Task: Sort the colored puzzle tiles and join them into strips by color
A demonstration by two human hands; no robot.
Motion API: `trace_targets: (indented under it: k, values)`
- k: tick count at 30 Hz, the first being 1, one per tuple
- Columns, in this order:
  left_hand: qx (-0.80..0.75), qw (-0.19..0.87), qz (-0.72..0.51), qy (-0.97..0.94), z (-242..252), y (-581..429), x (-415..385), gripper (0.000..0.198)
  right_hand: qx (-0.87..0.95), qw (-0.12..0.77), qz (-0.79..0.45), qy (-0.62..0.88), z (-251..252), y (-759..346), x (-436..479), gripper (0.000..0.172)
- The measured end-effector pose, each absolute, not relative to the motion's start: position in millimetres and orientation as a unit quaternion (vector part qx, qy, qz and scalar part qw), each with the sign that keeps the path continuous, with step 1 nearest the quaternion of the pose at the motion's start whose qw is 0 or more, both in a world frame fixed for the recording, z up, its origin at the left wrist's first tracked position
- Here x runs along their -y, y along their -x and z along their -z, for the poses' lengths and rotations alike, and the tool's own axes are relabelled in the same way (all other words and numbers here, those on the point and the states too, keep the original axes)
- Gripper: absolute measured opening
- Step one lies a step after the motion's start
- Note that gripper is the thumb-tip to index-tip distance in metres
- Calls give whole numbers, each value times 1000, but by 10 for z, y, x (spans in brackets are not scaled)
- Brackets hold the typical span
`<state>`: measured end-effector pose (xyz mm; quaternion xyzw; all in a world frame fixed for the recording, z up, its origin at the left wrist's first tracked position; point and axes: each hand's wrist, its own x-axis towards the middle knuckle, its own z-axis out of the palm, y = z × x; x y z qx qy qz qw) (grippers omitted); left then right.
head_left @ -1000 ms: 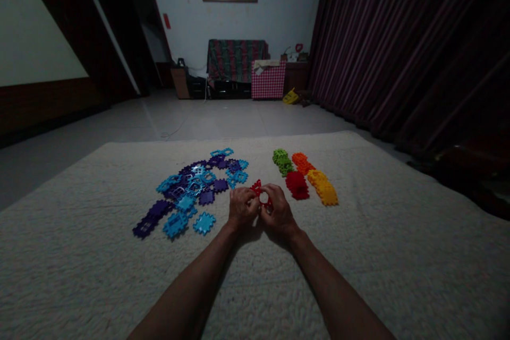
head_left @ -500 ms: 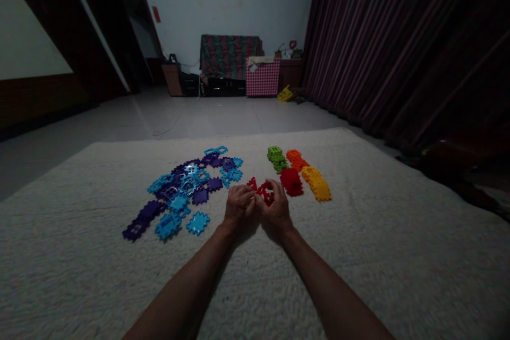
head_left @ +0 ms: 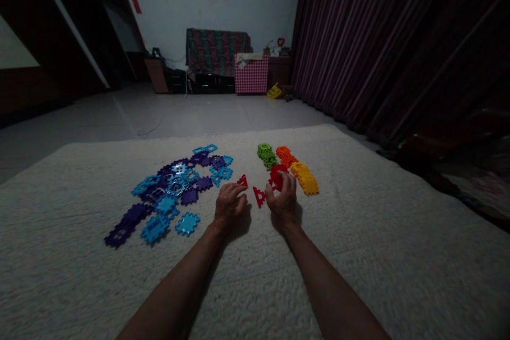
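Note:
My left hand [head_left: 228,205] rests on the cream carpet [head_left: 358,255] with its fingers curled; a small red triangular piece [head_left: 242,180] lies just past its fingertips. Another red triangular piece [head_left: 258,196] lies between my hands. My right hand [head_left: 283,199] reaches toward the red stack [head_left: 275,174], its fingers pinched on a red piece at the stack's near edge. Green [head_left: 266,154], orange [head_left: 285,155] and yellow [head_left: 305,177] stacks sit beside the red one. A loose heap of blue and purple pieces [head_left: 175,187] spreads to the left.
Beyond the carpet is bare tiled floor [head_left: 191,114]. A dark striped curtain [head_left: 390,42] hangs on the right. At the far wall stand a covered cabinet [head_left: 217,59] and a red checked box [head_left: 251,74].
My hands were together holding joined red pieces; now they have parted, the right one moving to the red stack. Two red triangular pieces now lie on the carpet. The view has shifted right.

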<state>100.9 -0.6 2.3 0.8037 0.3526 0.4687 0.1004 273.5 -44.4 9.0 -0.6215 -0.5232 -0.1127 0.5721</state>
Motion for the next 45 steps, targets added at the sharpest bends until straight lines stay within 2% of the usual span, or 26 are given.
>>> trace_targets:
  k: [8, 31, 36, 40, 45]
  values:
    - [-379, 95, -511, -766, 13, -1023, -16, 25, 445, 542, 177, 690, 67, -3014, 374, 41]
    - [-429, 119, -529, -722, 53, -1002, -75, 25, 440, 511, 172, 719, 106, -3046, 376, 43]
    - [-456, 124, -537, -699, 43, -1005, -76, 26, 523, 550, 142, 636, 23, -2903, 450, 29]
    - [-467, 125, -540, -689, 47, -999, -89, 26, 610, 492, 48, 619, -8, -2706, 524, 20]
    - [-468, 130, -537, -690, 60, -992, -98, 27, 620, 388, 89, 676, 23, -2547, 564, 30]
